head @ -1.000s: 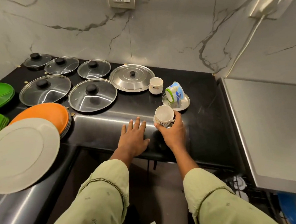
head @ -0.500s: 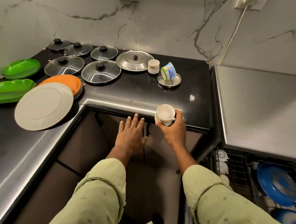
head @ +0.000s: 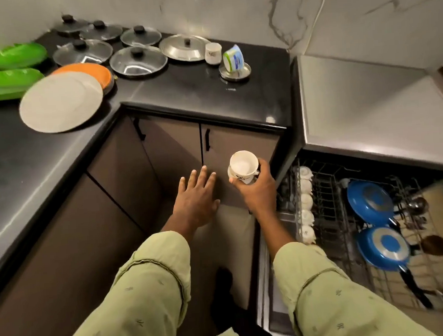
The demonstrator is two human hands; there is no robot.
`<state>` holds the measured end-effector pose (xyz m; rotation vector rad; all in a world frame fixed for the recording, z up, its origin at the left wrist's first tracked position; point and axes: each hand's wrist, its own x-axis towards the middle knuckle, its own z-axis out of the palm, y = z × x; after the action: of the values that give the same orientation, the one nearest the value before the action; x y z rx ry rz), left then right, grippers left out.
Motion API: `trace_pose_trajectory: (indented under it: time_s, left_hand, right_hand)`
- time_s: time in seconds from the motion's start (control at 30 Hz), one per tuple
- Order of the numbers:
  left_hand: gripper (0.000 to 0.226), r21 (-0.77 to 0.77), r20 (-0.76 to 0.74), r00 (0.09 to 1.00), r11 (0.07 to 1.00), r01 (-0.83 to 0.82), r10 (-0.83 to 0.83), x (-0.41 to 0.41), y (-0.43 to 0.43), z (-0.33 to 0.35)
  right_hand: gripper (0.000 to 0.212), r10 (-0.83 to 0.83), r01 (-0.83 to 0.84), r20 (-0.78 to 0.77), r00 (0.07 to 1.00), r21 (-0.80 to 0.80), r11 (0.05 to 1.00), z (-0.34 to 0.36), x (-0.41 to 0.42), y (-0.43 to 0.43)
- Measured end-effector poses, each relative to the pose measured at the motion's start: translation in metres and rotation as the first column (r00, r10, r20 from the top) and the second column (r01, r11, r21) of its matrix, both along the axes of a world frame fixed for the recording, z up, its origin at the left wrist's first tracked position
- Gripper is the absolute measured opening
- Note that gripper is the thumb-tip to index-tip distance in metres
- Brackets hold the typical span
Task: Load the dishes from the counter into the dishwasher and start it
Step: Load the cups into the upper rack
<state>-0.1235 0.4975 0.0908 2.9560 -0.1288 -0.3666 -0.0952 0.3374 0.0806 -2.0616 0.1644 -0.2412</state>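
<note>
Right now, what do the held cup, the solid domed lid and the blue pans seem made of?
Cup in the right hand: likely glazed ceramic, glossy white with a printed motif. Solid lid: probably stainless steel, brushed silver sheen, black knob. Blue pans in the rack: seemingly enamelled or coated metal, glossy blue; unsure.

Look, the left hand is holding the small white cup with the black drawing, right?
No, the right hand holds the small white cup with the black drawing; the left hand is flat and empty. The head view shows it.
</note>
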Motion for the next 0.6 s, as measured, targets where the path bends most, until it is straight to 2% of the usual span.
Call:
trace_pose_trajectory:
  time_s: [0.1, 0.27, 0.6]
  left_hand:
    - [0.076, -0.002, -0.066, 0.997, 0.999, 0.042, -0.042, -0.039, -0.027, -0.010]
    - [0.075, -0.009, -0.071, 0.992, 0.994, 0.107, -0.107, -0.073, -0.077, -0.012]
    - [0.074, -0.018, -0.139, 0.974, 0.984, 0.178, -0.178, -0.087, -0.208, -0.024]
  right_hand:
    - [0.073, -0.009, 0.009, -0.032, 0.999, 0.012, 1.000, -0.003, -0.045, -0.027]
    - [0.069, -0.067, 0.067, -0.078, 0.995, 0.005, 0.998, -0.007, -0.094, -0.081]
    - [0.075, -0.106, 0.101, -0.145, 0.984, -0.038, 0.994, -0.017, -0.128, -0.215]
